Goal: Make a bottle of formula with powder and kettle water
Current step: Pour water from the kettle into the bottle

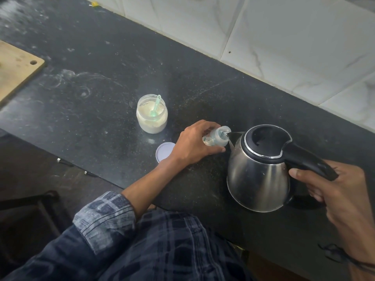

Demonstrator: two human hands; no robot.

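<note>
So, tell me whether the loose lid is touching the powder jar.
Apart. The head view shows a strip of bare dark counter between the powder jar and the lid.

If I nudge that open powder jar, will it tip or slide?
It would probably slide rather than tip: the powder jar looks squat and well filled. It stands open, so a hard knock could spill powder. The green scoop leans loosely inside and may shift.

I'm in a home kitchen: dark stone tabletop (pixel 121 57), white tiled wall (pixel 284 37), wooden cutting board (pixel 14 67), kettle (pixel 257 173).
</note>
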